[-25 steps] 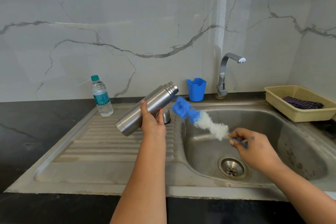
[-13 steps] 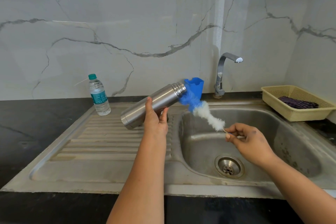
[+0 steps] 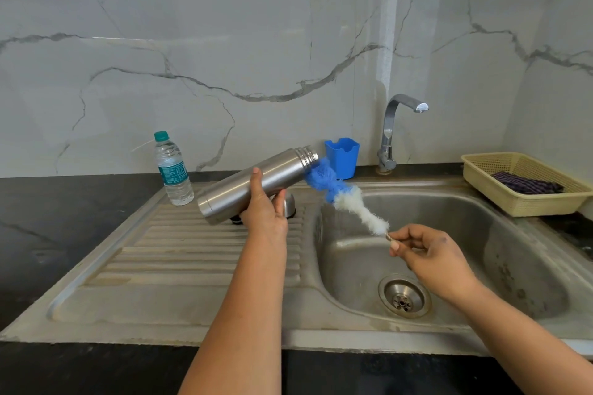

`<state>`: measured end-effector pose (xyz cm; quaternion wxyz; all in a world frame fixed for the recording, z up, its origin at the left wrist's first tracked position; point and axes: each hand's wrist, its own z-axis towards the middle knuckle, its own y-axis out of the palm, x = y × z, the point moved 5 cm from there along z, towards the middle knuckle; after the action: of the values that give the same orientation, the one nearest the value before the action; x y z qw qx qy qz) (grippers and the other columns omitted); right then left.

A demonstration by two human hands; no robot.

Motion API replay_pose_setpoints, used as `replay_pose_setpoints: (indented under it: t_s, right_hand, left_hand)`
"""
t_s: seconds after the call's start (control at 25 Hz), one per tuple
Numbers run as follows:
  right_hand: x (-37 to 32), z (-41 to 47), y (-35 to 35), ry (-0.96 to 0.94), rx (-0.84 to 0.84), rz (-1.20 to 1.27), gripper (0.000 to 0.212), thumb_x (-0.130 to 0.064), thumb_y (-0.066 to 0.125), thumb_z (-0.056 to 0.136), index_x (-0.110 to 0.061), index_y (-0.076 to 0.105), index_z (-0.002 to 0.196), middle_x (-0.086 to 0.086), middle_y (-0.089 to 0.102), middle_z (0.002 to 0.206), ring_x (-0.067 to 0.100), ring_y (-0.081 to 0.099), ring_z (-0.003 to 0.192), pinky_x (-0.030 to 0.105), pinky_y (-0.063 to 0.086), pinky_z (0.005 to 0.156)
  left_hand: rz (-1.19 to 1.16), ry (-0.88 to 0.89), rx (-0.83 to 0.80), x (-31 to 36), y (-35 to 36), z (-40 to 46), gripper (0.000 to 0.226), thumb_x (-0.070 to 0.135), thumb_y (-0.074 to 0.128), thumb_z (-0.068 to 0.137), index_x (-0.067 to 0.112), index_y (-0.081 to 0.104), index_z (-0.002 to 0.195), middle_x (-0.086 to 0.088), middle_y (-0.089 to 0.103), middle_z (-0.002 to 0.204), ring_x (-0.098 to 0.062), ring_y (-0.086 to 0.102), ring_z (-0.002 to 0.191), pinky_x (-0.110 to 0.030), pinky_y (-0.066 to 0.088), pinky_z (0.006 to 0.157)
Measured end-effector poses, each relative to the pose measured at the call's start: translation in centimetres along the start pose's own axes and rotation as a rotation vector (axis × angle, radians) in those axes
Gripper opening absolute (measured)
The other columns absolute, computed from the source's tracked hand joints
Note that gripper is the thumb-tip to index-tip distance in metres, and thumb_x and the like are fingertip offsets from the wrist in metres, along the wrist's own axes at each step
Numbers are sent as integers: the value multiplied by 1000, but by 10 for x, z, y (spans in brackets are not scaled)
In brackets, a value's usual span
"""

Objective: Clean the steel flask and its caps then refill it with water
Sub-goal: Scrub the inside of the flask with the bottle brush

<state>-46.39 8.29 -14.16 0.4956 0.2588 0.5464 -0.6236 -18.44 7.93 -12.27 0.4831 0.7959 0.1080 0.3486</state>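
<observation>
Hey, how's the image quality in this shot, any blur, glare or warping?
Head view: mostly sharp; the brush's blue tip is slightly smeared at the flask mouth. Soft, even light gives mild sheen on the flask and sink, no harsh glare. Wide-angle warping bows the counter edge.

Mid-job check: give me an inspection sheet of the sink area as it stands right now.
Surface: steel sink with ribbed drainboard, set in dark counter.
Job's things: steel flask uncapped, tilted, mouth toward basin; bottle brush blue tip at the mouth; a cap on the drainboard behind the hand.
Clutter: water bottle, blue cup, yellow basket holding dark cloth.
Hands: left hand grips flask; right hand pinches brush handle.
Cables: nothing seen.
Surroundings: marble wall, tap with no water running.
</observation>
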Motion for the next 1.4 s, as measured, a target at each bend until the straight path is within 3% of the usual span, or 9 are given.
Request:
replay_pose_setpoints:
  t_s: [0.2, 0.32, 0.48, 0.6, 0.68, 0.92, 1.12, 1.28, 1.4]
  right_hand:
    - [-3, 15, 5, 68, 27, 61, 7, -11, 64, 91, -16, 69, 88, -3, 70, 73, -9, 52, 53, 21, 38, 63]
    - [5, 5, 5, 84, -1, 102, 7, -11, 65, 90, -15, 70, 87, -1, 70, 73, -7, 53, 54, 20, 38, 62]
    - [6, 2, -1, 129, -44, 150, 8, -8, 64, 91, -13, 70, 91, 2, 70, 75, -2, 49, 46, 10, 35, 46]
    - [3, 8, -14, 40, 48, -13, 8, -12, 67, 89, -20, 70, 88, -3, 71, 77, 0, 58, 59, 17, 45, 61]
    - [4, 8, -17, -1, 64, -158, 11, -15, 70, 86, -26, 69, 84, -4, 70, 81, 11, 64, 72, 28, 50, 72]
    - [-1, 7, -22, -122, 101, -288, 11, -11, 71, 85, -22, 68, 85, -15, 64, 81, -3, 57, 73, 10, 38, 64]
    - [-7, 7, -31, -139, 189, -279, 8, -12, 69, 86, -19, 69, 89, -8, 65, 81, 1, 57, 76, 11, 38, 64]
    - [-14, 10, -12, -175, 153, -360, 8, -12, 68, 87, -17, 70, 93, -5, 65, 83, 8, 60, 75, 11, 40, 63]
    - [-15, 10, -16, -180, 125, -343, 8, -11, 69, 86, -17, 70, 92, -6, 65, 85, 9, 61, 79, 9, 39, 65]
  left_hand:
    - [94, -47, -43, -20, 3, -15, 73, 22, 86, 74, 9, 46, 134, -9, 60, 125, -25, 63, 112, -34, 63, 72]
    - [21, -21, 8, -9, -1, -7, 75, 26, 86, 73, 12, 43, 133, -7, 58, 125, -23, 62, 113, -36, 62, 80]
    - [-4, 105, 72, 17, -12, 4, 65, 20, 85, 75, 17, 45, 126, -4, 60, 126, -21, 62, 114, -33, 62, 74]
    - [47, 94, 45, 25, -17, 4, 65, 25, 86, 74, 16, 48, 127, -6, 63, 124, -20, 64, 110, -31, 62, 70]
    - [92, 63, 4, 28, -16, 5, 68, 34, 85, 74, 14, 50, 128, -8, 64, 122, -21, 66, 107, -31, 62, 73]
    - [248, 94, -27, 31, -15, 2, 56, 32, 84, 76, 16, 51, 118, -4, 63, 115, -18, 66, 98, -29, 62, 73]
    - [313, 194, -33, 33, -13, 2, 46, 25, 87, 73, 24, 52, 102, -1, 64, 118, -18, 64, 108, -28, 60, 68]
    - [415, 202, -150, 18, -2, -9, 51, 20, 86, 75, 18, 56, 116, 1, 65, 116, -13, 67, 102, -36, 61, 80]
    - [355, 267, -122, 19, -2, -10, 55, 18, 84, 76, 13, 55, 123, 4, 64, 112, -8, 66, 97, -35, 60, 82]
